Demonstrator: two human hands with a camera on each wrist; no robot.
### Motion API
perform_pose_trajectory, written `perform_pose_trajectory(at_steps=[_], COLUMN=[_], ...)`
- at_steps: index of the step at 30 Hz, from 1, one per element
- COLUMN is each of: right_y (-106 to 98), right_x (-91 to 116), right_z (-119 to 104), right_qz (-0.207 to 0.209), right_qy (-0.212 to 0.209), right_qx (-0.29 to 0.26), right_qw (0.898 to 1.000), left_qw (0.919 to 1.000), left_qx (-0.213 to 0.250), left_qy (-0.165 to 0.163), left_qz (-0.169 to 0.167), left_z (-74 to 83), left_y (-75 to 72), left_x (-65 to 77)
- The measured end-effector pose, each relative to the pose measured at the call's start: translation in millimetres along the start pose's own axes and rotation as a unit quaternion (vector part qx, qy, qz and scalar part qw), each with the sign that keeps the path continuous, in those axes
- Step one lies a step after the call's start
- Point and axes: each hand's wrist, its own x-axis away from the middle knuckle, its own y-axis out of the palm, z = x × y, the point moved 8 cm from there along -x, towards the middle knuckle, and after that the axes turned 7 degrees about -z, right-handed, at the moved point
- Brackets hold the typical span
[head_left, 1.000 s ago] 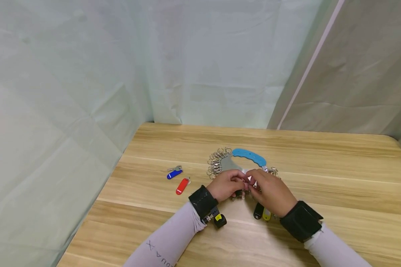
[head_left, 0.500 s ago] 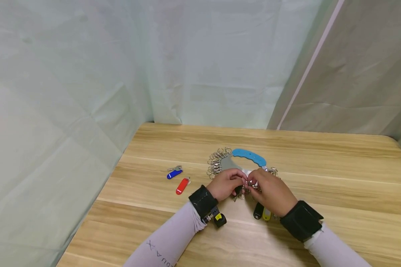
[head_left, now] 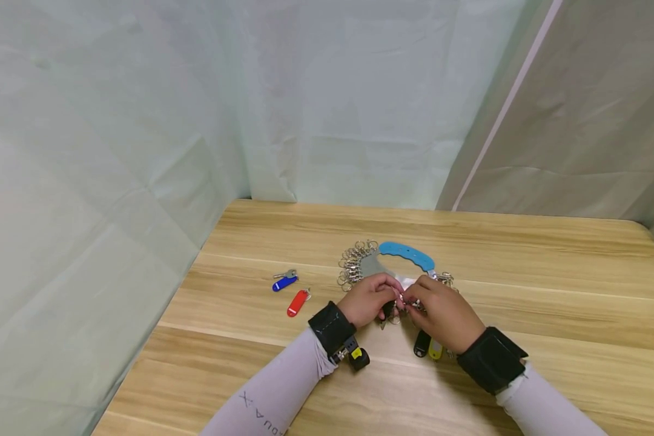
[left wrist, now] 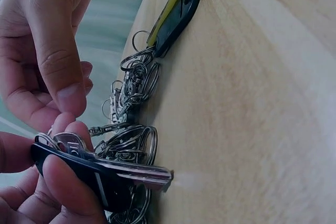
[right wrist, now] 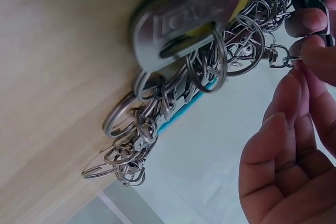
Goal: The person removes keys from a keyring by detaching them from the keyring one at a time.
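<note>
pale sleeves (head_left: 275, 383), black wristbands (head_left: 492, 361)

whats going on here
A person's left hand holds a black tag with a key, the right hand close beside it at a blue-handled holder bearing metal clips. Whether the right hand grips anything is unclear. A blue tag and a red tag lie apart on the table, off to the left.

Your key (left wrist: 139, 170) and the rings (head_left: 351, 266) are silvery, set against a black tag (left wrist: 118, 190), a grey plate (head_left: 369, 266) and a bright blue handle (head_left: 406, 251). The blue tag (head_left: 285, 283) and the red tag (head_left: 297, 303) each carry a small white strip, while a yellow tag (head_left: 435, 350) sits beside a second black tag (head_left: 422, 344). Your sleeves (head_left: 278, 387) are pale lilac-grey, dark lettering on the left one, with black wristbands (head_left: 331, 326) above a tan tabletop (head_left: 196, 363) streaked with wood grain.
</note>
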Motion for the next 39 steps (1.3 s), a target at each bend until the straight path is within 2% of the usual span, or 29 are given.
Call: perform_pose_trajectory(at_steps=[7, 17, 20, 28, 35, 39], right_y=[-0.6, -4.4, -5.3, -5.7, -5.3, -6.0], right_x=[0.1, 1.4, 1.7, 0.7, 0.7, 0.9], right_z=[0.2, 0.6, 0.4, -0.9, -1.6, -2.3], right_qz=[0.006, 0.021, 0.029, 0.037, 0.040, 0.042], right_qy=[0.004, 0.008, 0.004, -0.007, -0.008, -0.011], right_qx=[0.002, 0.009, 0.010, 0.017, 0.024, 0.029], right_qw=[1.000, 1.000, 1.000, 0.999, 0.999, 0.999], left_qw=[1.0000, 0.9990, 0.9983, 0.9949, 0.9902, 0.9914], left_qx=[-0.003, -0.039, -0.054, -0.097, -0.136, -0.126], left_qy=[-0.005, -0.012, -0.011, -0.001, 0.005, 0.007], left_qz=[0.006, 0.015, 0.017, 0.028, 0.034, 0.035], left_z=[5.4, 11.9, 8.9, -16.2, -14.3, -13.7], left_y=[-0.4, -0.8, -1.6, -6.5, -7.5, -6.7], left_x=[3.6, 6.8, 5.4, -7.0, -5.8, -5.6])
